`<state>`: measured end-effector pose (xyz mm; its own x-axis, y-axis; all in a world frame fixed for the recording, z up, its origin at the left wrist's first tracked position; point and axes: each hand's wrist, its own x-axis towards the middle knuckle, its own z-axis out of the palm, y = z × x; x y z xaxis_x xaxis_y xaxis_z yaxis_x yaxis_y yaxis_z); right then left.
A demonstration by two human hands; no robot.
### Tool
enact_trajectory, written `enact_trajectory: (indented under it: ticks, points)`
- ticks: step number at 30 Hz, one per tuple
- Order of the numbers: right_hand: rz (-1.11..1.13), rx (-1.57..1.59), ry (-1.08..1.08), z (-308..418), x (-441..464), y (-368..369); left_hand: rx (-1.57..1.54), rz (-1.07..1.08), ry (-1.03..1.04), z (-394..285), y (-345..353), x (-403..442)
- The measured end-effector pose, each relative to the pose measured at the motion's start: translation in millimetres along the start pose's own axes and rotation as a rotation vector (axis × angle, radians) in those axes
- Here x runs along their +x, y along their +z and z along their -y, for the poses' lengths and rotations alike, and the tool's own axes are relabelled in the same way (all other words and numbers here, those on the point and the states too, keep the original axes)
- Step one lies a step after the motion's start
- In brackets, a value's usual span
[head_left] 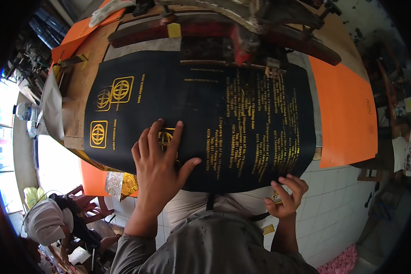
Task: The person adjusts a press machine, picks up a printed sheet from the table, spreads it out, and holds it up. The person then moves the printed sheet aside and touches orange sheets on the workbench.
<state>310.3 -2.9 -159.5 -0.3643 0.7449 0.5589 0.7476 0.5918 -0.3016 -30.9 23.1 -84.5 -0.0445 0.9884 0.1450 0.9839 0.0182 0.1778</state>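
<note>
A large black sheet [196,109] with gold printed globe logos and lines of lettering lies across the wooden worktable [75,109]. My left hand [157,157] rests flat on it, fingers spread around one of the gold logos and partly covering it. At the sheet's front right edge is my right hand [287,196], its fingers bent and apart and its fingertips at the edge. Between its thumb and fingers shows a small patch with print; I cannot make out what it is. The sheet's far side runs under a red and dark metal press [242,41].
An orange sheet [345,114] lies on the right, and more orange sheets [77,34] are at the back left. Gold foil [129,185] shows below the table's left front. Another person [50,221] bends over at the lower left. A pink bundle [340,262] is on the tiled floor.
</note>
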Motion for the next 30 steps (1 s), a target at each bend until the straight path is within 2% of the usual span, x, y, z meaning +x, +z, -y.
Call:
enact_trajectory:
  ticks: [6, 11, 15, 30]
  points:
    - [0.029, 0.027, 0.103, 21.0, 66.5, 10.5, 0.039, -0.017, -0.002, -3.3, 4.8, -0.2]
    - [0.199, -0.063, 0.08, 34.3, 109.9, 23.0, 0.045, -0.017, -0.017, -4.8, 4.7, 0.1]
    - [0.3, -0.108, 0.121, 35.9, 118.2, 29.6, 0.063, -0.043, 0.014, -3.7, 5.1, -0.1]
    - [0.27, -0.172, 0.115, 37.8, 116.5, 34.6, 0.03, -0.1, 0.006, -2.6, 12.3, -3.4]
